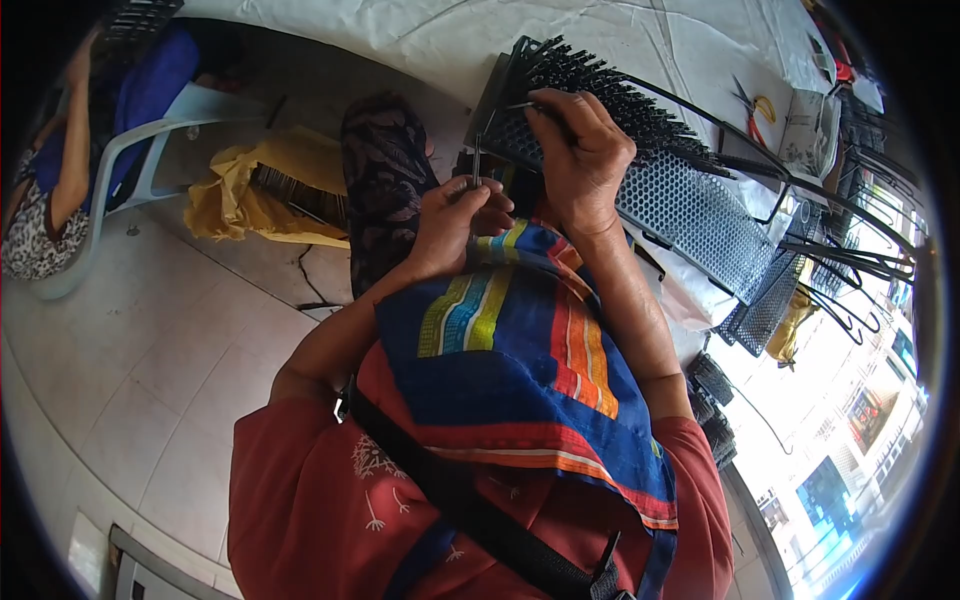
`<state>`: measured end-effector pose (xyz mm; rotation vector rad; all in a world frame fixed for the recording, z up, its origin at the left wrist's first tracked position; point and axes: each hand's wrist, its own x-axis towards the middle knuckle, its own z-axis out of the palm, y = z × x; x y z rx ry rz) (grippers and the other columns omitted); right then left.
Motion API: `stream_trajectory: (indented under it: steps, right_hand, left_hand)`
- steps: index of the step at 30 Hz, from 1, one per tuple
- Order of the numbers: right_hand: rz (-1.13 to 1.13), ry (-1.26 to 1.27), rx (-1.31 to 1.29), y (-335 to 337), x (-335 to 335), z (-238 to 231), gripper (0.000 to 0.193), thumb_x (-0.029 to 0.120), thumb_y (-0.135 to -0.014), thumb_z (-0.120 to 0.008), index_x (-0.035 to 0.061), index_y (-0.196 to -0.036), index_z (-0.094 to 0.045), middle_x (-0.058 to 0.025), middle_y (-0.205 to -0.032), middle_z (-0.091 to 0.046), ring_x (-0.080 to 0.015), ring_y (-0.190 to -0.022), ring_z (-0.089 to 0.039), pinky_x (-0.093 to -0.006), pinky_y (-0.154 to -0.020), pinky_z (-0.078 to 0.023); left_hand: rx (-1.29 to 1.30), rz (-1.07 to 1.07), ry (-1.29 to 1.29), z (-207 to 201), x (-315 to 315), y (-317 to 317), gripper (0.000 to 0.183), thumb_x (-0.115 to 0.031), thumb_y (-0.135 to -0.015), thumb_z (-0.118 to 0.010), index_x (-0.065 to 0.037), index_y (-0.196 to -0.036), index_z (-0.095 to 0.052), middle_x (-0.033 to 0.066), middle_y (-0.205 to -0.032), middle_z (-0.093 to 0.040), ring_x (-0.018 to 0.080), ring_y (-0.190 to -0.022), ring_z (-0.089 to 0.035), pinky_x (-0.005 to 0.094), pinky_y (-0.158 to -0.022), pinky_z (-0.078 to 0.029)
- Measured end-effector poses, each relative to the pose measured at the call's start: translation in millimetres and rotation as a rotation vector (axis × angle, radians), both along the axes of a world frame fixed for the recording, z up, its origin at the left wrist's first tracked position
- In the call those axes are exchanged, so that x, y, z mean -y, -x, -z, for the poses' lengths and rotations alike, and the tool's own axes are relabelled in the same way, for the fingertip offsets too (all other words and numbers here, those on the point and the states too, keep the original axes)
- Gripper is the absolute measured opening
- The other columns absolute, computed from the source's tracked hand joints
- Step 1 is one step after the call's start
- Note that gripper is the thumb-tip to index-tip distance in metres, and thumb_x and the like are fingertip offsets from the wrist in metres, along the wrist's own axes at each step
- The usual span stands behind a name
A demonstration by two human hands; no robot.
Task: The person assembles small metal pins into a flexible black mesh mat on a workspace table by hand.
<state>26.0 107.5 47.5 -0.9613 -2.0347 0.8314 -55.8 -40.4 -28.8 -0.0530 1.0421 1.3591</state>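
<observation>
My left hand (452,222) is closed round a few thin metal rods (477,160) that stick up past the thumb. Over the near left part of a dark perforated metal plate (690,205), my right hand (588,155) pinches a slim metal piece (520,105) between thumb and fingers. Dense rows of black pin-like pieces (590,75) stand up from the plate's far side. A striped blue cloth (480,385) covers my lap just below both hands. Whether the slim piece touches the plate cannot be made out.
Brown paper (225,195) holding a bundle of thin dark rods (300,195) lies at left. Another person's arm (72,160) shows beside a pale plastic chair (105,190). Orange-handled pliers (763,110) lie on the covered table at right, near black wire frames (850,265).
</observation>
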Motion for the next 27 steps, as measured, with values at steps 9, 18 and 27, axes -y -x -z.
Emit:
stream_trajectory:
  steps: [9, 18, 27]
  right_hand:
    - [-0.051, -0.169, 0.166, -5, -3, -6, 0.014, 0.008, -0.080, -0.068, 0.0111, -0.094, -0.070, -0.0085, -0.080, -0.065, -0.0306, -0.066, -0.064, -0.0370, -0.057, -0.051]
    - [-0.626, -0.306, 0.317, -44, 44, 13, 0.030, 0.008, -0.067, -0.066, 0.0115, -0.097, -0.068, -0.0067, -0.098, -0.062, -0.0245, -0.079, -0.066, -0.0365, -0.066, -0.053]
    - [-0.656, -0.495, 0.238, -38, 53, 14, 0.028, 0.011, -0.066, -0.064, 0.0101, -0.093, -0.070, -0.0065, -0.102, -0.064, -0.0198, -0.080, -0.066, -0.0342, -0.064, -0.051]
  left_hand:
    - [0.206, -0.006, -0.031, -4, -3, 9, 0.024, -0.019, -0.098, -0.053, 0.000, -0.111, -0.061, 0.0170, -0.099, -0.069, 0.0251, -0.081, -0.070, 0.0328, -0.069, -0.055]
    - [0.401, -0.012, -0.166, 2, -5, 21, 0.031, -0.025, -0.098, -0.052, -0.001, -0.117, -0.061, 0.0133, -0.115, -0.066, 0.0229, -0.111, -0.060, 0.0372, -0.096, -0.046]
    - [0.523, -0.004, -0.247, 2, -5, 9, 0.036, -0.030, -0.099, -0.051, -0.001, -0.116, -0.060, 0.0135, -0.117, -0.064, 0.0254, -0.112, -0.060, 0.0382, -0.102, -0.044]
